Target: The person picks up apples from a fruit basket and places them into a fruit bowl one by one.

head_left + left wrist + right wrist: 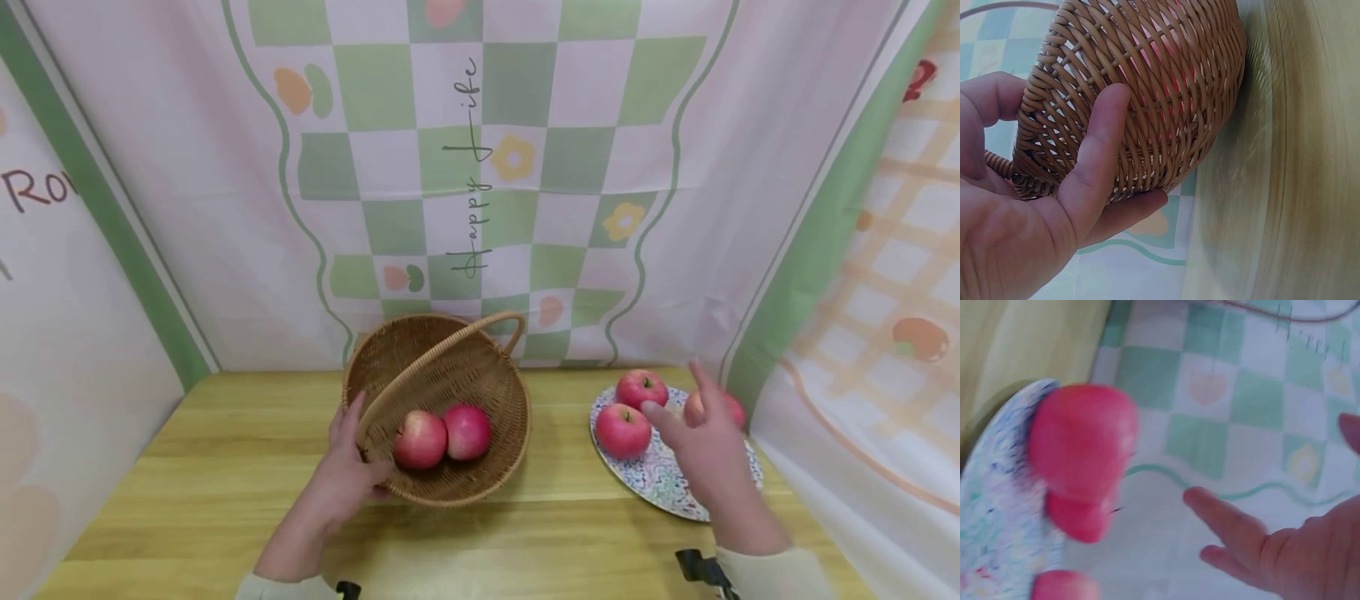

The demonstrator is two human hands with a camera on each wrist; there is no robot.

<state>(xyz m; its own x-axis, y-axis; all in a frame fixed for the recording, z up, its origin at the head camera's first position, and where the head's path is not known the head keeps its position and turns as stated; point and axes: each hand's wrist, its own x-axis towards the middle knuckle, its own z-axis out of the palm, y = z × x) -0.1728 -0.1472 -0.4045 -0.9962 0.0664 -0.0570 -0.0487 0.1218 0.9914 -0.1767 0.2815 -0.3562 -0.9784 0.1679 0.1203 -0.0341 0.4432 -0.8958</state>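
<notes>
My left hand grips the near-left rim of a wicker basket. In the left wrist view, its fingers lie along the outer weave while the thumb side wraps the rim. Inside the basket sit a red-yellow apple and a deeper pink apple, touching each other. At the right, my right hand hovers over a speckled plate, fingers spread and holding nothing. Two apples, a front one and a rear one, rest on the plate's left; another apple is partly hidden behind the hand.
Basket and plate stand apart on a wooden table. A checked cloth hangs right behind them. Printed curtains close in on the left and right. The basket's arched handle rises above its opening.
</notes>
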